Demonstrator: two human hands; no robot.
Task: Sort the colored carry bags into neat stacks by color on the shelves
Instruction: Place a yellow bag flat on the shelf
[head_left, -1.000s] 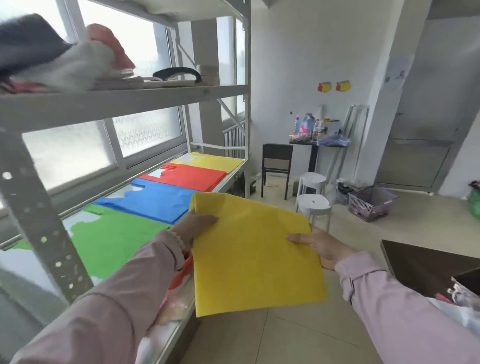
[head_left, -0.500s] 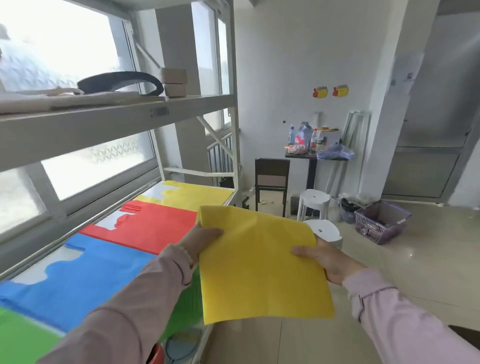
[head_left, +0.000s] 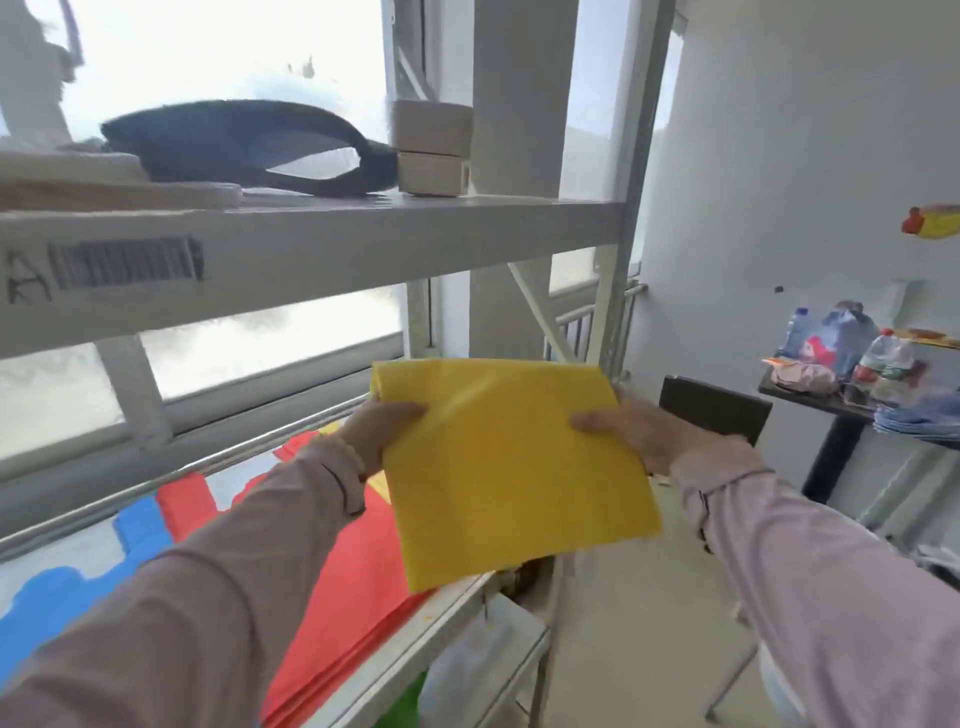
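Observation:
I hold a folded yellow carry bag (head_left: 514, 462) flat in front of me, over the far end of the middle shelf. My left hand (head_left: 382, 431) grips its left edge with the thumb on top. My right hand (head_left: 631, 428) grips its right edge the same way. Below the bag lies the red stack (head_left: 358, 587), and left of that the blue stack (head_left: 78, 587). The yellow stack on the shelf is almost wholly hidden behind the held bag; only a sliver shows by my left wrist.
The shelf's front rail (head_left: 441, 623) runs under the bag. The upper shelf (head_left: 311, 244) carries a black strap (head_left: 249, 145) and two beige boxes (head_left: 431, 148). To the right stand a dark chair (head_left: 714, 408) and a black table (head_left: 841, 415) with bottles.
I have walked along the rack toward its far end. Both hands have carried the yellow bag up and forward, over where the yellow stack lay. The green stack has left the view.

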